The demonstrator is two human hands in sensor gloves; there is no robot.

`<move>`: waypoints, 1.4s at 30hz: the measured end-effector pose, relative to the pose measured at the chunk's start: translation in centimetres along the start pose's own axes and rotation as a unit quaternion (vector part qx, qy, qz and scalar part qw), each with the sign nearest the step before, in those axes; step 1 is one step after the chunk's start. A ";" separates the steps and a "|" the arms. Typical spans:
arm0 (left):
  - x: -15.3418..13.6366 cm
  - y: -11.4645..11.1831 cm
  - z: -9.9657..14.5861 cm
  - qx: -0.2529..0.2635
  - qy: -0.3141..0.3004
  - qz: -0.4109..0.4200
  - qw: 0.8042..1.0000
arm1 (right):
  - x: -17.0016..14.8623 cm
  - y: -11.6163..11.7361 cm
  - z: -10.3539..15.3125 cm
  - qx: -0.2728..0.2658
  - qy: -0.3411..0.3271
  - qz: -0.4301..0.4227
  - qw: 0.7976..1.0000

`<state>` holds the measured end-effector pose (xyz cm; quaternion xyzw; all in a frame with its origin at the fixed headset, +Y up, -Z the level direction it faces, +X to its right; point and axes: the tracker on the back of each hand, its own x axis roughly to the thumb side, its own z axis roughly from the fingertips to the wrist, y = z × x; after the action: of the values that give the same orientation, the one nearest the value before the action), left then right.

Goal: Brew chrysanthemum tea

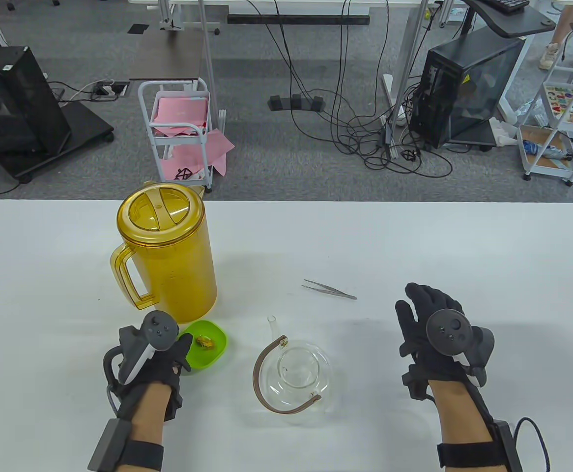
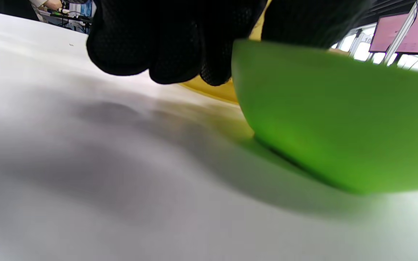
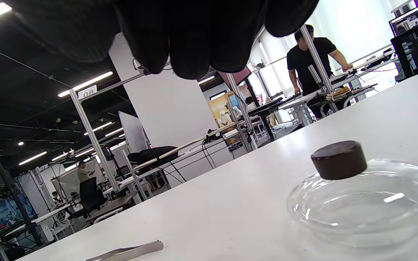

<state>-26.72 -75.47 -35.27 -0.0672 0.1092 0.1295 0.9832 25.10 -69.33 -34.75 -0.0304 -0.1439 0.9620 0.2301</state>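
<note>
- Teapot (image 1: 294,376) stood open; its lid (image 3: 361,192) lay under the right hand (image 1: 434,329), which hovered relaxed and empty.
- Left hand (image 1: 154,354) pinched the bowl (image 1: 203,344) of chrysanthemum, left of the teapot.
- Next, probably tweezers (image 1: 329,289), beyond the teapot, to move flowers.

White table (image 1: 414,236): pitcher (image 1: 168,255), bowl (image 1: 215,351), teapot (image 1: 296,376), tweezers (image 1: 329,289), lid (image 3: 361,195)

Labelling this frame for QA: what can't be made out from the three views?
- Glass lid: table view, hidden under the right hand.
- Left hand fingers on the green bowl: table view, tracker covers them; left wrist view blurred.
- Bowl contents: table view, too small.
- Pitcher fill: tinted wall and lid.
</note>
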 end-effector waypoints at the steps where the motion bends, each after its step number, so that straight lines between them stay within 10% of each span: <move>1: 0.0 -0.1 0.0 -0.001 0.001 -0.001 1.000 | 0.0 0.0 0.0 0.001 0.000 -0.001 1.000; 11: 0.2 0.1 0.3 0.009 0.000 0.003 1.000 | 0.0 0.1 0.1 0.002 0.000 -0.008 1.000; 33: 3.5 6.6 6.0 0.230 -0.169 0.086 0.954 | -0.2 0.1 0.1 0.010 0.005 -0.015 1.000; 42: 4.1 8.0 7.2 0.221 -0.175 0.090 0.955 | 0.7 1.0 -0.4 0.029 -0.003 0.008 1.000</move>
<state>-23.56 -65.67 -30.10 0.1852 -0.0327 0.1995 0.9617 24.11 -69.81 -35.44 -0.0217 -0.1164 0.9677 0.2227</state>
